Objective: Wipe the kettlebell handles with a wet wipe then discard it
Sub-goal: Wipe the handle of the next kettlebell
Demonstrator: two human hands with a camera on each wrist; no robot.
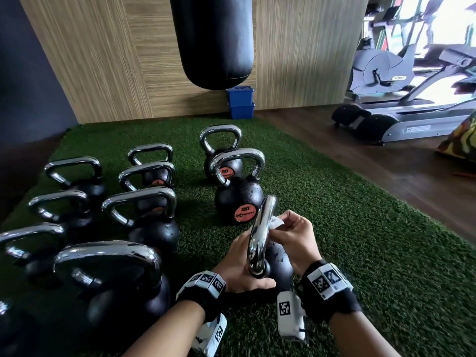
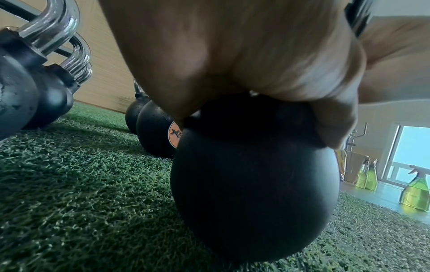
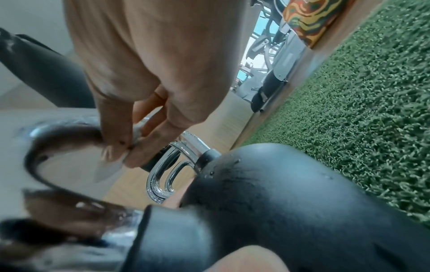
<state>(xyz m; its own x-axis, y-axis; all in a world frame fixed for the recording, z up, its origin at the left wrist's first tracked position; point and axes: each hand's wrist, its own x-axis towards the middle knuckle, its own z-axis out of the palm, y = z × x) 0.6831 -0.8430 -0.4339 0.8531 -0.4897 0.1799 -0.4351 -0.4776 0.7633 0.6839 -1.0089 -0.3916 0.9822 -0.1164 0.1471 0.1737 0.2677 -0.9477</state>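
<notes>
A black kettlebell [image 1: 279, 264] with a chrome handle [image 1: 261, 235] stands on the green turf in front of me. My left hand [image 1: 242, 269] grips it where the handle meets the ball; in the left wrist view the palm [image 2: 232, 55] covers the top of the ball [image 2: 253, 184]. My right hand [image 1: 293, 235] pinches a white wet wipe [image 1: 277, 223] against the right side of the handle, near its upper bend. The right wrist view shows the fingertips [image 3: 137, 156] squeezing the wipe [image 3: 109, 165] beside the chrome handle [image 3: 58, 132].
Several other chrome-handled kettlebells [image 1: 239, 199] stand on the turf [image 1: 360, 228] to the left and ahead. A black punching bag [image 1: 216, 39] hangs over stacked blue bins [image 1: 240, 103] at the wall. Treadmills [image 1: 401, 119] stand at the right. Green spray bottles [image 2: 416, 193] sit on the floor.
</notes>
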